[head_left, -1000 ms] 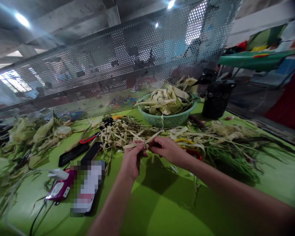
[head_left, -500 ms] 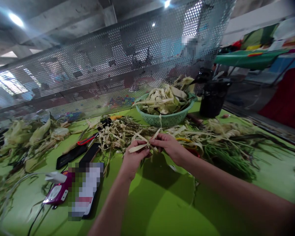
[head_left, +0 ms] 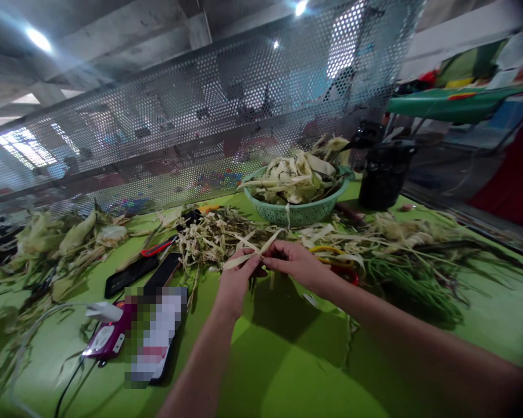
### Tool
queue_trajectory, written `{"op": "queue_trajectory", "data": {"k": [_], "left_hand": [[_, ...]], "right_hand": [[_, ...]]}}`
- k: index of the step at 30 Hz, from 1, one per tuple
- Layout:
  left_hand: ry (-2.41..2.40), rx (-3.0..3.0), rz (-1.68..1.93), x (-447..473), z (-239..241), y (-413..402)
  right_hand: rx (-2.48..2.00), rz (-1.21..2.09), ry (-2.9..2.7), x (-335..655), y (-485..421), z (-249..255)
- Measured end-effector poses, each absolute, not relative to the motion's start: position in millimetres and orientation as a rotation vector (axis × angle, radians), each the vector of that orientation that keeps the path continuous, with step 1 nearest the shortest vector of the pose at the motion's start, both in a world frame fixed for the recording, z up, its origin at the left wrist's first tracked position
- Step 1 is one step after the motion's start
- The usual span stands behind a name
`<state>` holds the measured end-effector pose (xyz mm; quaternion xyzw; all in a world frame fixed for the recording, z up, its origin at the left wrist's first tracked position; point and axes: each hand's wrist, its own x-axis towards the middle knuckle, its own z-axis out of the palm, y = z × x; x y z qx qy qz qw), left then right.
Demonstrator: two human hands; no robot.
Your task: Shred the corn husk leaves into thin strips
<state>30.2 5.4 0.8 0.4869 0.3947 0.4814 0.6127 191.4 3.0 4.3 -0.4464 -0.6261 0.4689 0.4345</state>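
Observation:
Over the green table, my left hand (head_left: 239, 276) pinches pale strips of corn husk (head_left: 239, 260) between thumb and fingers. My right hand (head_left: 290, 260) meets it fingertip to fingertip, closed on the same husk strips where they cross. One strip end points up and to the right, another sticks out to the left. Behind both hands lies a heap of knotted husk pieces (head_left: 209, 235). A green plastic basket (head_left: 294, 213) filled with dry corn husks (head_left: 303, 174) stands farther back.
To the left lie a pixelated phone (head_left: 159, 337), a purple power strip (head_left: 107, 337), a dark phone (head_left: 162, 273), a red-and-black cutter (head_left: 159, 247) and loose husks (head_left: 76, 235). On the right are scissors (head_left: 346, 273), green strands (head_left: 414, 290) and a black bucket (head_left: 384, 177). A perforated metal screen (head_left: 178, 116) borders the back.
The view has shifted slightly. My right fingers have changed their grip on the strips and curl more. At the far left edge, part of a hand or finger has come into view.

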Motion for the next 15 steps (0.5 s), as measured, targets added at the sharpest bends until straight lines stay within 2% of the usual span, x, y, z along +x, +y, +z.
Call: {"op": "queue_trajectory", "data": {"k": [10,15], "left_hand": [[0.943,1.225,1.228,38,-4,3],[1.089,1.522,1.258,33,-4,7]], "right_hand": [[-1.274,0.786,-1.916,188,-2,6],[-1.349,0.504,-1.933,183,-12,13]]}}
